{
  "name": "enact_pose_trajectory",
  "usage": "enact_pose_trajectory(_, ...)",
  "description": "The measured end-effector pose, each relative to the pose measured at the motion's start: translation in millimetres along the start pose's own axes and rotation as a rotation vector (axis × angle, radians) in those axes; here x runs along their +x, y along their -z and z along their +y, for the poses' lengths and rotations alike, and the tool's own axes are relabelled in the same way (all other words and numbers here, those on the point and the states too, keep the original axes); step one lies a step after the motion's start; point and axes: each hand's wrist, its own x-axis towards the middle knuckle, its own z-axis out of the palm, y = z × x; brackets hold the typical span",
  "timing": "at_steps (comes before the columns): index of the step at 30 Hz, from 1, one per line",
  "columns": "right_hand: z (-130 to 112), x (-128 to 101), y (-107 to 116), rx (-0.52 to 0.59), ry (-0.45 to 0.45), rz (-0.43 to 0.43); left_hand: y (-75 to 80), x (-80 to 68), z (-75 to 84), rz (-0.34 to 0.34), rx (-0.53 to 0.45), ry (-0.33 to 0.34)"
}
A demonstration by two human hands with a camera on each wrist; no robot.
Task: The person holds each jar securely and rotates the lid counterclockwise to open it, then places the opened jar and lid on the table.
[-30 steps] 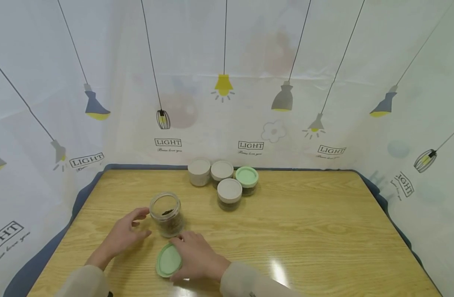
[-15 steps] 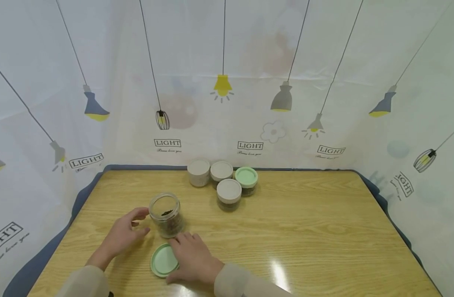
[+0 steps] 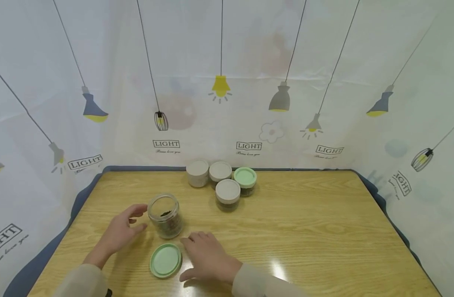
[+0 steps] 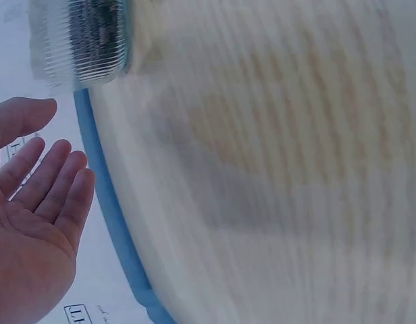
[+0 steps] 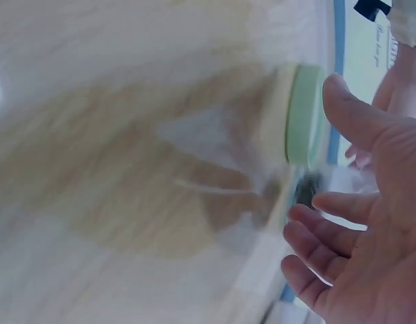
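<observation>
An uncovered clear jar [image 3: 166,220] with dark dried bits inside stands upright on the table; its ribbed side shows in the left wrist view. Just left of it is my left hand [image 3: 119,231], fingers relaxed and holding nothing; in the left wrist view a gap separates that hand [image 4: 39,202] from the jar [image 4: 93,40]. A round green lid [image 3: 165,260] lies flat in front of the jar. My right hand [image 3: 208,256] hovers to the right of this lid, fingers loosely spread and nothing in them. The right wrist view shows the lid [image 5: 304,115] beyond the thumb.
Several lidded jars cluster at the table's back edge: grey-white lids on one jar [image 3: 198,173], another [image 3: 220,172] and a nearer one [image 3: 228,194], and a green lid on the jar [image 3: 245,180] at right. A printed curtain [image 3: 323,74] surrounds the wooden table [image 3: 316,222].
The green lid went from tilted under my right hand to lying flat on the table. My right hand let go of it and moved off to the right. The left hand barely shifted.
</observation>
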Motion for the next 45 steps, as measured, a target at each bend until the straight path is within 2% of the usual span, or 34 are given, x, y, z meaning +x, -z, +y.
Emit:
enact_pose_trajectory(7,29,-24,29,0.029,-0.053,-0.057,14.5,8.6,12.3,0.032,0.014,-0.052)
enact_pose_trajectory(13,54,-40,57,0.052,-0.128,-0.078,27.4,19.7,33.6,0.04,0.032,-0.102)
enact_pose_trajectory(20,82,-56,75,0.116,-0.191,-0.009,37.3,35.9,67.3,0.016,0.049,-0.096)
enact_pose_trajectory(24,95,-65,82,0.142,-0.224,0.016,36.8,44.2,88.6,0.004,0.049,-0.11)
enact_pose_trajectory(29,108,-72,86,0.164,-0.272,0.03,21.1,54.2,115.4,-0.025,0.004,-0.181)
enact_pose_trajectory(33,115,-77,87,0.146,-0.304,0.021,-0.8,57.9,133.4,-0.063,-0.04,-0.231)
enact_pose_trajectory(37,121,-82,87,0.154,-0.319,0.025,-26.6,57.9,147.1,-0.089,-0.067,-0.252)
enact_pose_trajectory(40,123,-87,87,0.167,-0.333,0.032,-46.9,55.6,156.2,-0.1,-0.095,-0.216)
enact_pose_trajectory(45,126,-94,86,0.169,-0.342,0.039,-81.7,49.1,166.0,-0.103,-0.162,-0.077)
